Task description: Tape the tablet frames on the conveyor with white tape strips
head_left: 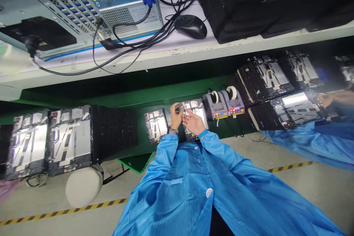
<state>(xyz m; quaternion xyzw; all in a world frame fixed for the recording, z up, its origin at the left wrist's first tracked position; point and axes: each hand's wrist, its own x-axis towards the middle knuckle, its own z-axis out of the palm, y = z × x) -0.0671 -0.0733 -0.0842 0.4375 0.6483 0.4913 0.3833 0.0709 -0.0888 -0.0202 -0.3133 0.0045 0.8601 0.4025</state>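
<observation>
An opened tablet-like device (201, 112) with silvery panels lies on the green bench in front of me, partly covered by my hands. At its upper left corner, my left hand (175, 118) has thumb and forefinger curled in a pinch; what sits between them is too small to name. My right hand (193, 122) reaches in from the other side, palm partly turned up. Its fingertips are drawn together close to the left fingers, around something I cannot make out. Just left of my hands is a second opened device (156, 125), untouched.
Two grey tape dispensers (217, 106) stand right of my hands. Stacks of similar devices (71, 136) fill the left and more (272, 75) the right. At far right is a co-worker's blurred hand (339, 99). Above, a shelf holds a computer case (116, 11), cables and a mouse (190, 26).
</observation>
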